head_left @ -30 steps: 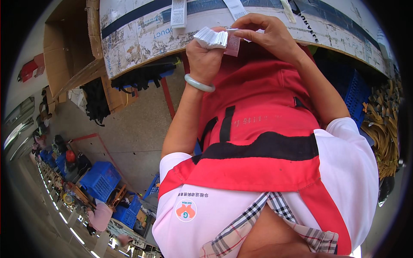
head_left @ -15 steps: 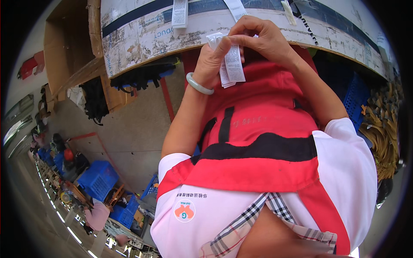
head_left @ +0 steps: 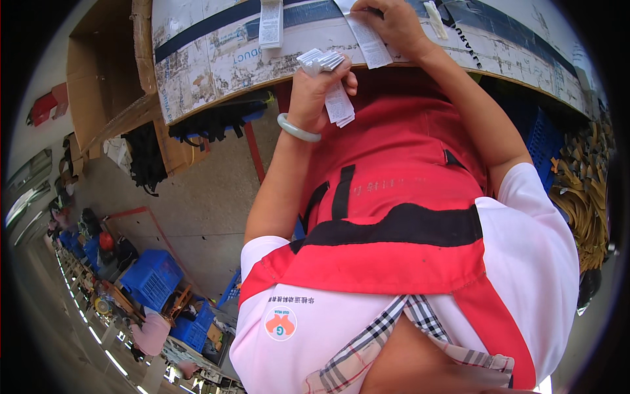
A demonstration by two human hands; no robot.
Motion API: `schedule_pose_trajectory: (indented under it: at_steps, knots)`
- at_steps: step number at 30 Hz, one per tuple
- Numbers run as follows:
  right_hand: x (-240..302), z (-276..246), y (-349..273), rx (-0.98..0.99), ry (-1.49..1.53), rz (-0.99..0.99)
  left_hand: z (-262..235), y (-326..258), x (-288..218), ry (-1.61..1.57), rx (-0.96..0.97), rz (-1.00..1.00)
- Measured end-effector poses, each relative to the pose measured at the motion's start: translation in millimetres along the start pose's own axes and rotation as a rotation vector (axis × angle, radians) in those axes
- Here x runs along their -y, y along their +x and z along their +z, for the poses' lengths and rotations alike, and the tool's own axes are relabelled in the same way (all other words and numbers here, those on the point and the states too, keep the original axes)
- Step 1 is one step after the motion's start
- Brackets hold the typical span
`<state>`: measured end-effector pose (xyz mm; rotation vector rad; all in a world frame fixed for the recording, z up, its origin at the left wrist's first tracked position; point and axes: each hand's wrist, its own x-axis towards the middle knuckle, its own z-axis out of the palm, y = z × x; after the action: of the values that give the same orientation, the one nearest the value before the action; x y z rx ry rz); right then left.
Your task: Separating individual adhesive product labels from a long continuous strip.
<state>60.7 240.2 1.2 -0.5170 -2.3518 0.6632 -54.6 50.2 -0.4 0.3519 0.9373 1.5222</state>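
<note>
A fanned bundle of white printed labels (head_left: 338, 105) is gripped in my left hand (head_left: 312, 95), thumb over the top, just off the front edge of the table. Several folded label ends stick up above that thumb. Farther right, my right hand (head_left: 400, 29) has its fingers curled at the upper part of a long white label strip (head_left: 369, 44), which lies across the tabletop and slightly over its front edge. The fingertips are partly hidden. Left of it, another stack of white labels (head_left: 270, 26) lies on the table.
Worn white cardboard with a dark band covers the table (head_left: 210, 72). A small pale strip (head_left: 436, 20) lies right of my right hand. An open cardboard box (head_left: 98, 72) stands left. Black straps (head_left: 216, 121) hang under the table edge, with a blue crate (head_left: 543, 148) at right.
My right hand has left the bundle in my left hand and moved up and right to the label strip on the table. My left hand has shifted slightly left, still gripping its labels.
</note>
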Motion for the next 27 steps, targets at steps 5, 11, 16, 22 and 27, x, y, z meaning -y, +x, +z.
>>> schedule_pose_trajectory:
  at_steps: [5,11,16,22,27]
  knots:
    - [36.5,-12.0,-3.6,0.098,0.262,0.253,-2.1,4.2,3.4,0.442,-0.243,0.415]
    - [69.2,-34.9,-9.3,0.259,0.633,0.409,3.2,-0.8,-5.2,0.75,-0.185,0.663]
    - [56.3,-33.9,-24.5,0.282,0.497,0.226,8.1,-7.2,-11.8,0.432,-0.131,0.356]
    - [55.6,-30.8,-31.4,0.316,0.561,0.29,14.6,-9.7,-10.1,0.518,-0.162,0.426]
    - [59.6,-29.4,-31.7,0.314,0.614,0.313,13.7,-8.0,-7.4,0.496,-0.15,0.485]
